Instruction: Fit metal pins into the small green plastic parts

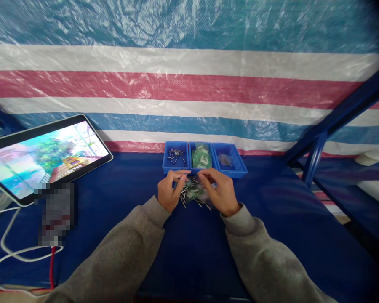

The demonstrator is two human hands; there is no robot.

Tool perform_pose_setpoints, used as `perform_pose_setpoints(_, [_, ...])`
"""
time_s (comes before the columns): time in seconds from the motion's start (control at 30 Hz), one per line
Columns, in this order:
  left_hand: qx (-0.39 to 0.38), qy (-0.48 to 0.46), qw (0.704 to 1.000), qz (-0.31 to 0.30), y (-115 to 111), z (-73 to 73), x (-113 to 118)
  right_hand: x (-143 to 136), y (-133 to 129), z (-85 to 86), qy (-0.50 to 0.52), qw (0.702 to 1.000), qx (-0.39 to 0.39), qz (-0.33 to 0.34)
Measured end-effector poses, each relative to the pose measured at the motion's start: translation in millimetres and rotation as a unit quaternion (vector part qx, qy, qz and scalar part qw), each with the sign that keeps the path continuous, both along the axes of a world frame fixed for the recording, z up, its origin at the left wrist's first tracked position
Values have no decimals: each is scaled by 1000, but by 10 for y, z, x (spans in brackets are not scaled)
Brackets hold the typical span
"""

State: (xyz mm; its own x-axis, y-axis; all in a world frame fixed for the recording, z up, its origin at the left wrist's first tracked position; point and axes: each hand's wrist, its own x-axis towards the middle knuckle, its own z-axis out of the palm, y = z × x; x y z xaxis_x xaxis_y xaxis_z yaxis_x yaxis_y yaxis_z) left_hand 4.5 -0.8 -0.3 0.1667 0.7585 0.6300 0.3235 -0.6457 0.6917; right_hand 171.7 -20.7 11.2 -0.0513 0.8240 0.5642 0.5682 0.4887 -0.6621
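My left hand [170, 190] and my right hand [221, 191] face each other just in front of three blue bins. Thumb and fingers are drawn together on each hand, but what they pinch is too small to make out. Beneath and between them lies a mixed pile [194, 192] of thin metal pins and green and clear pieces, partly hidden by the fingers. The left bin [164, 162] has loose metal pins [176, 155] in it. Green and whitish pieces [202, 158] fill the middle bin. A small clear piece [225, 159] lies in the right bin [240, 166].
A tablet [50, 155] with a lit screen leans at the left on the blue table [271, 219]. A blurred-out device [57, 214] and white and red cables [52, 269] lie near it. Blue metal struts [316, 155] rise at the right, and a striped sheet [189, 88] hangs behind.
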Motion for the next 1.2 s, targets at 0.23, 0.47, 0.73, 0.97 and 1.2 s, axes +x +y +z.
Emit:
perform_pose_setpoints(0.23, [46,37,998,32,14,7,-13,-24,-23,42,3,1000,13,-22])
perform_pose_setpoints(0.47, [60,89,994,-25,81,0,-17,-21,-22,52,11,998,29,-57])
perform_pose_setpoints(0.73, [41,65,997,-6,111,-47,-12,-4,0,24,12,999,22,-45])
perform_pose_setpoints(0.97, [-14,39,998,40,64,-17,-26,-53,-10,6,-39,999,21,32])
perform_pose_setpoints(1.2, [-59,-5,998,6,35,3,-38,-42,-19,49,-74,995,24,68])
